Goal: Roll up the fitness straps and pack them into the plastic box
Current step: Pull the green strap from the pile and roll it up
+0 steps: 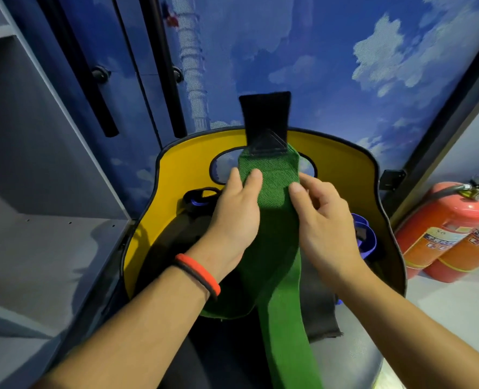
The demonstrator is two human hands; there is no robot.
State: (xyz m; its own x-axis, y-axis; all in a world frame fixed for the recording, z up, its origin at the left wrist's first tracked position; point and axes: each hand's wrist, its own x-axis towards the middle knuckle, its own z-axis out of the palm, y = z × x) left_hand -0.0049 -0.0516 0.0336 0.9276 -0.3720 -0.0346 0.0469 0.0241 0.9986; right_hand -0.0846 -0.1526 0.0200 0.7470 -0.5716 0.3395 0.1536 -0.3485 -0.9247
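Note:
A wide green fitness strap [275,248] runs from the bottom of the head view up to the centre, ending in a black patch [265,119] that stands up at the top. My left hand [234,211] pinches the strap's left edge just below the folded top. My right hand [319,217] pinches its right edge at the same height. A blue strap [366,237] lies at the right, partly hidden behind my right hand. A black and blue strap [197,199] sits left of my left hand. No plastic box is in view.
A yellow chair [182,167] with a cut-out in its back stands under the straps. Two red fire extinguishers [451,234] lie on the floor at the right. Grey shelving [36,164] fills the left side, and a blue sky-patterned wall [345,66] is behind.

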